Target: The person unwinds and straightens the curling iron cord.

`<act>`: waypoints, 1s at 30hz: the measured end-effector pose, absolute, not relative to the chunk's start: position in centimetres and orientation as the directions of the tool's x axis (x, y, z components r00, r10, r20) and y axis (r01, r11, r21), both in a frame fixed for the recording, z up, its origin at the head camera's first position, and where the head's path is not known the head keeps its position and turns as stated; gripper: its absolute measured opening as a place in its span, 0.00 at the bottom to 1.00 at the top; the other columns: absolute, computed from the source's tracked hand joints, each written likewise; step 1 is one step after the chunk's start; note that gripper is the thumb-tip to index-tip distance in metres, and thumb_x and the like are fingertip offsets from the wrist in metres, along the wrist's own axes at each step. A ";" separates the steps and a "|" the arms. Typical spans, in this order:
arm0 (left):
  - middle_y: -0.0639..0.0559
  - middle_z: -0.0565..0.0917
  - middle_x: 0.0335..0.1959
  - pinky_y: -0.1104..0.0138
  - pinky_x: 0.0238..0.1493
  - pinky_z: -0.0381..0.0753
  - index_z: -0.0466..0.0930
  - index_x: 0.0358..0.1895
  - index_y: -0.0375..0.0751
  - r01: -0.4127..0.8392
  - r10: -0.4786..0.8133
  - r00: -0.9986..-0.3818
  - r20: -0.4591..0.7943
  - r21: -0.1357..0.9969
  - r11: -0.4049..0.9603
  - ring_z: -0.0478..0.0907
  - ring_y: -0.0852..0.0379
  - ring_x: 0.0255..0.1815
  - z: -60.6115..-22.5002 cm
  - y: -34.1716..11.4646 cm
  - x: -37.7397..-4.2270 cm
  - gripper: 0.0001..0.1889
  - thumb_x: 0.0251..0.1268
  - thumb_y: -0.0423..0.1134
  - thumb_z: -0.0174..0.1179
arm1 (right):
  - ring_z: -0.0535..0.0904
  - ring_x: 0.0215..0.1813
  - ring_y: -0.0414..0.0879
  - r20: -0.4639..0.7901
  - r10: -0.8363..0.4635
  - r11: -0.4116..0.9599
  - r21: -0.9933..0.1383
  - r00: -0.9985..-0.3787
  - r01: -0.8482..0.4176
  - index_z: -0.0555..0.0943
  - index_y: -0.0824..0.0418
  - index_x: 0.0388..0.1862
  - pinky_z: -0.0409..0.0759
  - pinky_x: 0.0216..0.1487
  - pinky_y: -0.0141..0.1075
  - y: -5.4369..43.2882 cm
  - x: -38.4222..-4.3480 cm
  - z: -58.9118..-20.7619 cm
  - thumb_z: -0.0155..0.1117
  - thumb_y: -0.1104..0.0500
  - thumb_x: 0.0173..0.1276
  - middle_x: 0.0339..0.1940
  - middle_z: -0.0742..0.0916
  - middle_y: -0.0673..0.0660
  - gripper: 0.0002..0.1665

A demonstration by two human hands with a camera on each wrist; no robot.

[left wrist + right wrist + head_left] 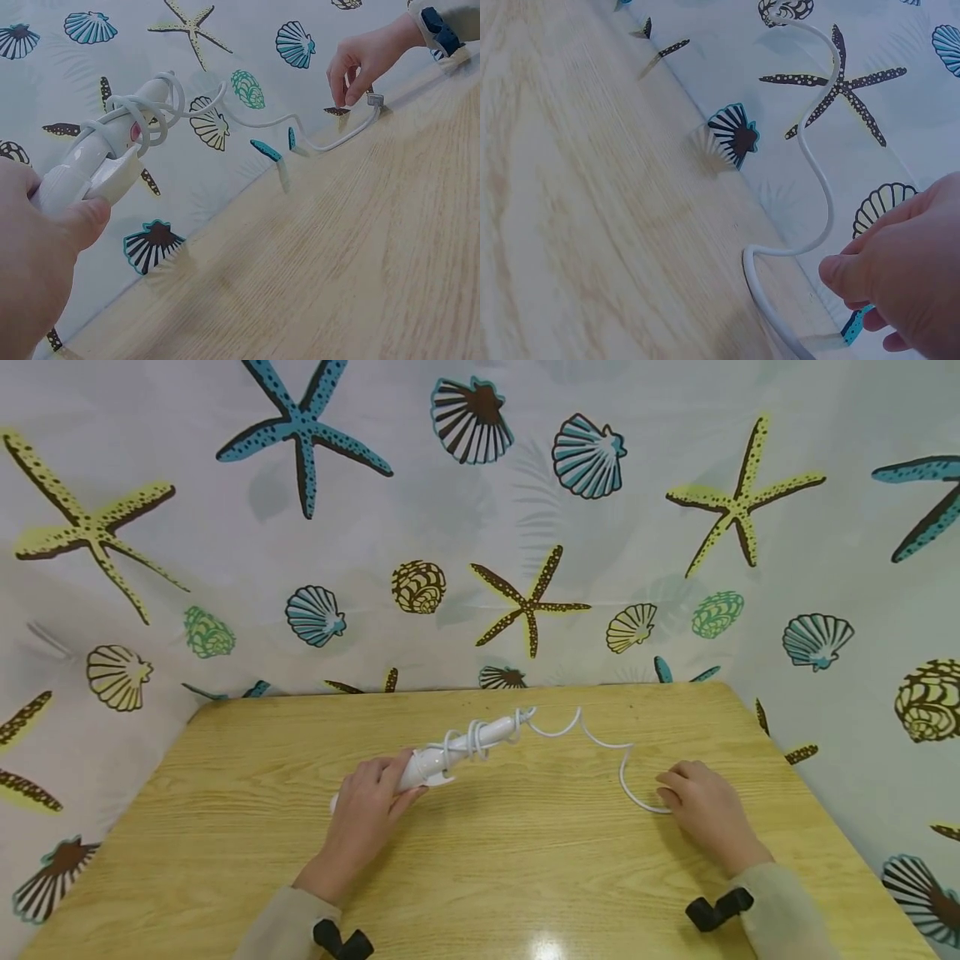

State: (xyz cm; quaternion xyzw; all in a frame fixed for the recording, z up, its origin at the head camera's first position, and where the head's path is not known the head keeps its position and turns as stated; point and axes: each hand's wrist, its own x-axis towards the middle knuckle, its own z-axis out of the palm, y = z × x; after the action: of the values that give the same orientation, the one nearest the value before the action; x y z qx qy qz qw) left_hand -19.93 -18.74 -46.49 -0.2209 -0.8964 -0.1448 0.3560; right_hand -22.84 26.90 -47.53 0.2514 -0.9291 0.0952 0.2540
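Note:
My left hand grips a white curling iron by its handle, the barrel pointing up and to the right over the table. In the left wrist view, the thumb lies close to the iron's white lever. Several loops of white cord wrap the barrel, and the rest trails right in bends. At the cord's far end a small grey-white plug lies by the table's edge. My right hand hovers beside that end, fingers loosely curled and holding nothing; the right wrist view has the cord passing beside the thumb.
A light wooden table spreads beneath both hands. Behind it and along the sides hangs a white cloth printed with starfish and shells. Dark clip-like pieces sit at both wrists, over beige sleeves.

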 end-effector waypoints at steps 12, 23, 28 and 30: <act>0.39 0.79 0.39 0.47 0.35 0.76 0.72 0.59 0.38 0.514 0.301 -0.637 0.710 0.099 0.852 0.77 0.40 0.38 -46.8 -18.6 -19.8 0.32 0.48 0.43 0.71 | 0.76 0.33 0.48 0.567 -0.443 0.816 -0.067 -0.695 -0.575 0.85 0.61 0.37 0.76 0.32 0.40 24.7 -23.5 -46.7 0.70 0.64 0.56 0.33 0.82 0.54 0.09; 0.40 0.79 0.39 0.47 0.36 0.75 0.72 0.60 0.40 0.501 0.290 -0.653 0.700 0.111 0.858 0.77 0.41 0.38 -46.8 -18.5 -19.7 0.32 0.49 0.44 0.70 | 0.77 0.35 0.51 0.647 -0.477 0.762 -0.033 -0.595 -0.647 0.85 0.62 0.36 0.76 0.36 0.44 22.1 -24.6 -45.3 0.72 0.64 0.53 0.33 0.82 0.56 0.11; 0.40 0.79 0.39 0.46 0.37 0.75 0.72 0.59 0.39 0.497 0.289 -0.656 0.697 0.111 0.860 0.77 0.41 0.38 -46.7 -18.4 -19.7 0.32 0.49 0.44 0.70 | 0.78 0.35 0.54 0.692 -0.492 0.742 0.015 -0.529 -0.671 0.85 0.63 0.36 0.76 0.38 0.48 21.5 -25.1 -44.8 0.72 0.65 0.52 0.32 0.83 0.58 0.10; 0.40 0.79 0.39 0.46 0.37 0.75 0.72 0.59 0.39 0.497 0.290 -0.659 0.694 0.113 0.860 0.77 0.41 0.39 -46.7 -18.4 -19.7 0.32 0.49 0.44 0.70 | 0.78 0.35 0.54 0.707 -0.493 0.735 0.026 -0.508 -0.677 0.85 0.63 0.36 0.76 0.38 0.48 21.3 -25.2 -44.6 0.72 0.65 0.52 0.32 0.83 0.58 0.10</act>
State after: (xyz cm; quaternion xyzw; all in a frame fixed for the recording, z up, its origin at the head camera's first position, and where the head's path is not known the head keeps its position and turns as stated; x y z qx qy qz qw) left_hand -19.71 -18.41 -46.66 -0.2191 -0.8985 -0.1481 0.3503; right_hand -25.21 21.35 -44.59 0.3405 -0.8587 0.1279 0.3609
